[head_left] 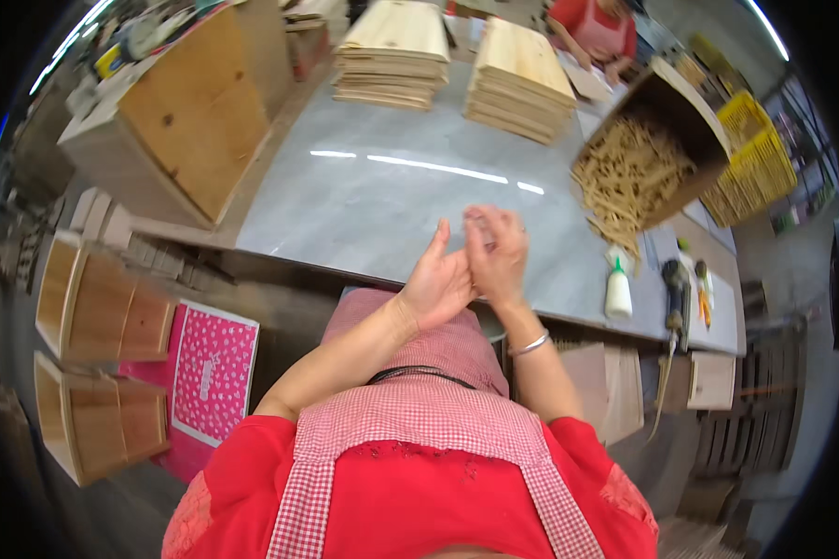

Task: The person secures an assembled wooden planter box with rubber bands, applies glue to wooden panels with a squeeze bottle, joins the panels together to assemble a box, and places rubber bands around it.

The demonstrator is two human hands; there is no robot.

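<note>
Left hand (433, 287) – open, palm turned inward, thumb sticking up, no object seen in it. Right hand (499, 256) is right up against it, fingers bent and blurred; can't tell how far closed or whether it has hold of anything small. Both hands are over the near edge of the grey desk (364, 205), in front of the checked apron (410, 410). Silver bracelet (531, 345) on the right wrist.

Nearest loose thing is the white bottle (618, 291) with green tip, on the desk to the right of the right hand. Beyond it, a black tool (673, 289) with a cord hanging off the edge, then an orange-handled tool (704, 303).

Far right of the desk: brown box (699, 140) tipped on its side, thin wood pieces (629, 172) spilling out; yellow basket (755, 163) just beside it. Far side: two stacks of boards, left stack (391, 47) and right stack (520, 79), side by side, slightly apart. Person in red (597, 33) behind – busy with their own hands.
</note>
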